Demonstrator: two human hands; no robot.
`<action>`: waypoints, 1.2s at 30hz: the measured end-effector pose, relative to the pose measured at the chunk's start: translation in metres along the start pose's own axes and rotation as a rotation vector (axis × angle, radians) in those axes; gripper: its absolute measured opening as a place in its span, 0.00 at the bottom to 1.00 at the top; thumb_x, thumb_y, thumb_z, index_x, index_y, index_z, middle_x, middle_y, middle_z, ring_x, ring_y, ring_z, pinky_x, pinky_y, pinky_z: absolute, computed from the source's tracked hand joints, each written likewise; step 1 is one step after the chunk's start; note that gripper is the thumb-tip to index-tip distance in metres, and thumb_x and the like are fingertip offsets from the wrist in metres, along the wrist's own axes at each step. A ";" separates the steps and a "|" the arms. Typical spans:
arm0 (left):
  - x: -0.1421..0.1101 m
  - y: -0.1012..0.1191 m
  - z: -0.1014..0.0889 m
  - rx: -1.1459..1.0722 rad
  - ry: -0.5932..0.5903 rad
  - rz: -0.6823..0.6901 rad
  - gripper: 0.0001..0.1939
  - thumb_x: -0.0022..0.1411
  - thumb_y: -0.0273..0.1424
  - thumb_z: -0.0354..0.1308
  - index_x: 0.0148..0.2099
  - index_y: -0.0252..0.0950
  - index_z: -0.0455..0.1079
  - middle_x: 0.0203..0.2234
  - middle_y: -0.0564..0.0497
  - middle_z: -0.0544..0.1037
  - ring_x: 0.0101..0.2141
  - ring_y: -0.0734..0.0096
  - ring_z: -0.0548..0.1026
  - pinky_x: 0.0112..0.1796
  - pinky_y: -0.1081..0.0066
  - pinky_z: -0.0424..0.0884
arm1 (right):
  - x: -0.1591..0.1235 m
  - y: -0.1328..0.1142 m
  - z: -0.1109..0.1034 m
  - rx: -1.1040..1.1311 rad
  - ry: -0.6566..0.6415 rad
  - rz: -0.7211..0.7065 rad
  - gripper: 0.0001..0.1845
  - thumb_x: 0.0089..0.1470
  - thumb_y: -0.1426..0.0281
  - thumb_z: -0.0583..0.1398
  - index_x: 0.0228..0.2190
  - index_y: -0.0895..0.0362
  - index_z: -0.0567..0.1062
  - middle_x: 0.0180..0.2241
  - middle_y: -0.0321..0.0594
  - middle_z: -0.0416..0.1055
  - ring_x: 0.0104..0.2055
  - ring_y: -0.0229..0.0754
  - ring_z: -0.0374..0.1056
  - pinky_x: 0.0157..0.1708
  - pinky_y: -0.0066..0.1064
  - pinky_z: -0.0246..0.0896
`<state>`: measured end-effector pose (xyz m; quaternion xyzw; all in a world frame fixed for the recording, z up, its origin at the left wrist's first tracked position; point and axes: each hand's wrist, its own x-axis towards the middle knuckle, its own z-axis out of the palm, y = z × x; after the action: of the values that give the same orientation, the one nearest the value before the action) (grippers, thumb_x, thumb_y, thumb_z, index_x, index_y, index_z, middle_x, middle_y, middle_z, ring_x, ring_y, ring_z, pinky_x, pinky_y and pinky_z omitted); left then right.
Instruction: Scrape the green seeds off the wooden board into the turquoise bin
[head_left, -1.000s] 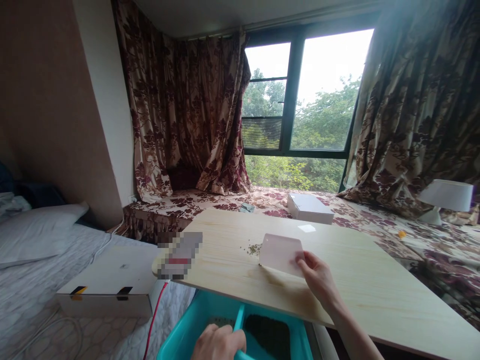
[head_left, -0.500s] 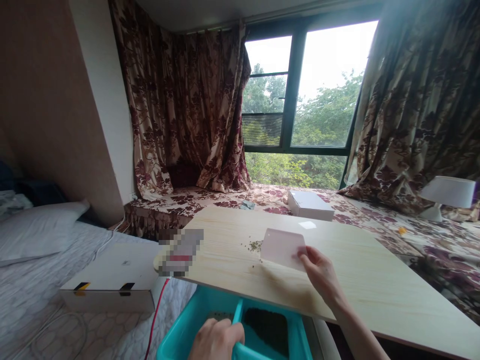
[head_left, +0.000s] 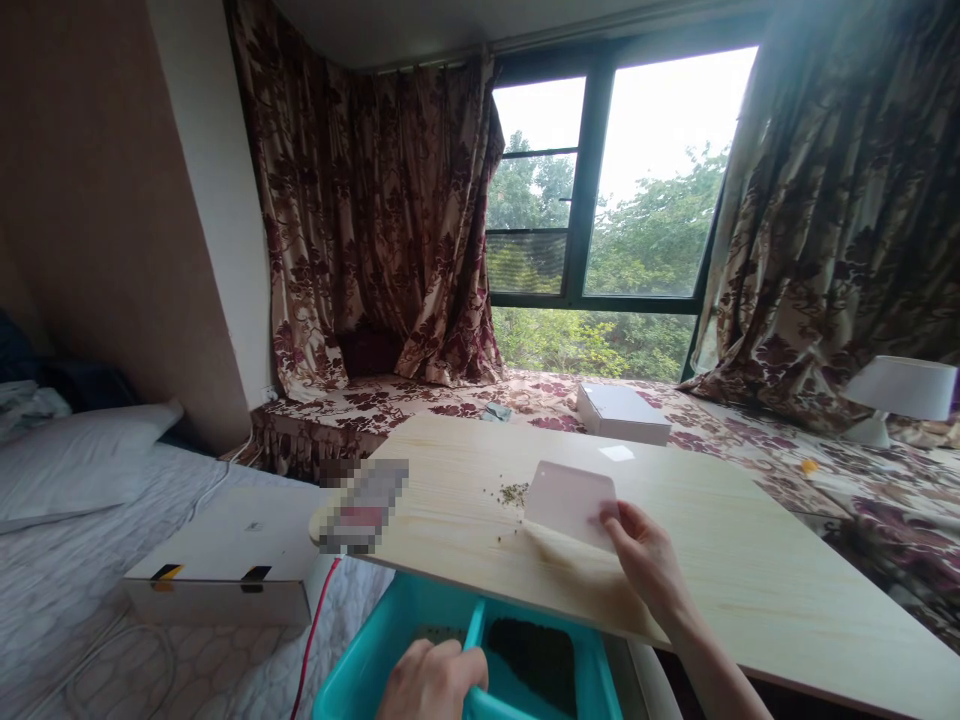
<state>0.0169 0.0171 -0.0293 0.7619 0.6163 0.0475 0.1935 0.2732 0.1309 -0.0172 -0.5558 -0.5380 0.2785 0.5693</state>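
Fingers (head_left: 621,528) on sheet (head_left: 568,500), lengthwise left-right

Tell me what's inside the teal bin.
Its right compartment holds dark material; a pale speckled patch shows in the left compartment. The left grip, at the divider, hides part of that side, and whatever lies beneath the dark material is covered.

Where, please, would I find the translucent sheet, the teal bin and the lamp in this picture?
Translucent sheet (head_left: 568,503), head view: middle of its flat face.
Teal bin (head_left: 373,648), head view: its inner wall.
Lamp (head_left: 902,388), head view: middle of its shade.
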 end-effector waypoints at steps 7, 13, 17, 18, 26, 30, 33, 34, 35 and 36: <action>0.000 -0.001 -0.001 -0.035 -0.022 -0.014 0.08 0.51 0.36 0.62 0.35 0.42 0.72 0.33 0.53 0.75 0.38 0.60 0.70 0.38 0.70 0.61 | 0.000 -0.004 0.006 -0.017 -0.027 -0.008 0.14 0.41 0.60 0.58 0.27 0.56 0.75 0.26 0.42 0.78 0.32 0.48 0.73 0.35 0.36 0.66; -0.001 -0.002 0.001 -0.046 -0.005 -0.032 0.11 0.50 0.38 0.64 0.37 0.42 0.72 0.34 0.52 0.75 0.40 0.59 0.70 0.40 0.68 0.61 | -0.008 -0.012 0.001 -0.011 -0.012 0.001 0.13 0.41 0.61 0.58 0.27 0.55 0.75 0.26 0.41 0.79 0.34 0.49 0.74 0.35 0.36 0.67; -0.003 -0.002 -0.001 -0.054 0.008 -0.030 0.12 0.50 0.39 0.64 0.37 0.41 0.72 0.34 0.52 0.75 0.40 0.59 0.70 0.40 0.69 0.62 | -0.011 -0.009 0.002 0.000 -0.026 0.015 0.13 0.41 0.59 0.58 0.27 0.55 0.75 0.26 0.42 0.79 0.35 0.50 0.75 0.35 0.36 0.68; -0.003 -0.002 -0.001 -0.054 0.009 -0.032 0.12 0.50 0.39 0.64 0.37 0.42 0.72 0.34 0.52 0.75 0.40 0.59 0.70 0.40 0.69 0.62 | -0.011 -0.008 0.003 0.002 -0.036 0.014 0.14 0.41 0.59 0.59 0.27 0.55 0.75 0.26 0.42 0.79 0.35 0.50 0.75 0.35 0.36 0.68; -0.002 -0.005 -0.002 -0.058 -0.010 -0.028 0.08 0.51 0.37 0.62 0.35 0.42 0.72 0.33 0.53 0.75 0.39 0.60 0.71 0.39 0.69 0.61 | -0.005 0.000 0.011 -0.021 -0.037 0.018 0.15 0.40 0.58 0.58 0.27 0.55 0.75 0.27 0.42 0.79 0.34 0.50 0.75 0.35 0.37 0.68; -0.001 -0.007 -0.001 -0.067 -0.004 -0.018 0.07 0.52 0.37 0.61 0.34 0.42 0.72 0.32 0.53 0.75 0.38 0.61 0.71 0.38 0.69 0.60 | -0.006 0.000 0.016 0.010 -0.081 0.020 0.16 0.41 0.57 0.59 0.28 0.56 0.76 0.29 0.43 0.79 0.35 0.50 0.74 0.35 0.36 0.68; -0.002 -0.009 -0.001 -0.063 -0.003 -0.028 0.07 0.51 0.37 0.61 0.34 0.42 0.72 0.33 0.53 0.75 0.38 0.61 0.70 0.39 0.69 0.61 | -0.010 -0.001 0.013 0.025 -0.144 0.035 0.16 0.42 0.56 0.60 0.27 0.56 0.77 0.28 0.43 0.79 0.35 0.50 0.74 0.33 0.35 0.68; -0.003 -0.010 -0.001 -0.068 0.000 -0.036 0.08 0.51 0.37 0.62 0.35 0.42 0.72 0.33 0.53 0.75 0.38 0.60 0.70 0.39 0.69 0.61 | -0.011 -0.001 0.012 0.026 -0.161 0.040 0.17 0.42 0.56 0.61 0.27 0.56 0.77 0.28 0.43 0.79 0.35 0.50 0.74 0.33 0.35 0.68; -0.003 -0.011 -0.002 -0.078 0.006 -0.045 0.09 0.50 0.38 0.63 0.35 0.42 0.72 0.33 0.53 0.75 0.39 0.60 0.70 0.39 0.69 0.61 | -0.012 -0.002 0.011 0.026 -0.173 0.044 0.17 0.42 0.55 0.61 0.26 0.56 0.77 0.27 0.43 0.79 0.35 0.51 0.74 0.33 0.35 0.68; -0.005 -0.011 -0.003 -0.087 0.016 -0.055 0.10 0.49 0.38 0.64 0.35 0.42 0.72 0.33 0.53 0.75 0.39 0.60 0.70 0.39 0.69 0.61 | -0.013 -0.002 0.010 0.025 -0.178 0.048 0.18 0.42 0.54 0.61 0.27 0.56 0.77 0.27 0.43 0.79 0.35 0.51 0.74 0.33 0.35 0.68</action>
<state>0.0043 0.0153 -0.0298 0.7351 0.6359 0.0751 0.2227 0.2603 0.1220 -0.0214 -0.5342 -0.5696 0.3470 0.5194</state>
